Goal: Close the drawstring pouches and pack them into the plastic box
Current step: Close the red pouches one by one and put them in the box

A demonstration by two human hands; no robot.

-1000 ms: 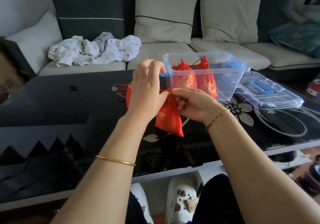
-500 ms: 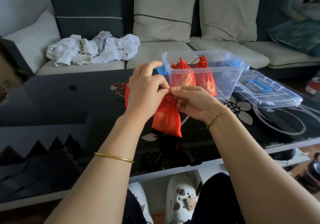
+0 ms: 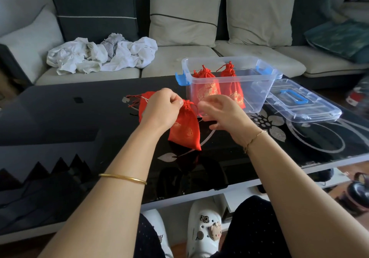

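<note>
A red drawstring pouch (image 3: 186, 126) with gold print hangs over the black glass table (image 3: 69, 121), its neck gathered. My left hand (image 3: 162, 107) pinches the pouch's neck from the left. My right hand (image 3: 218, 111) is just right of the neck, blurred, fingers curled as if pinching its drawstring; the string itself is barely visible. Behind my left hand lies another red pouch (image 3: 144, 99) with loose strings. The clear plastic box (image 3: 259, 89) with blue latches stands beyond, holding two closed red pouches (image 3: 207, 85), (image 3: 232, 83) upright.
The box's clear lid (image 3: 307, 109) with a blue handle lies to the right of the box. A sofa with cushions and a heap of white cloth (image 3: 99, 54) runs behind the table. Shoes sit on the floor at the lower right.
My right hand has drawn away to the right from the pouch's neck, and the neck now looks cinched. The pouch hangs a little lower and further left.
</note>
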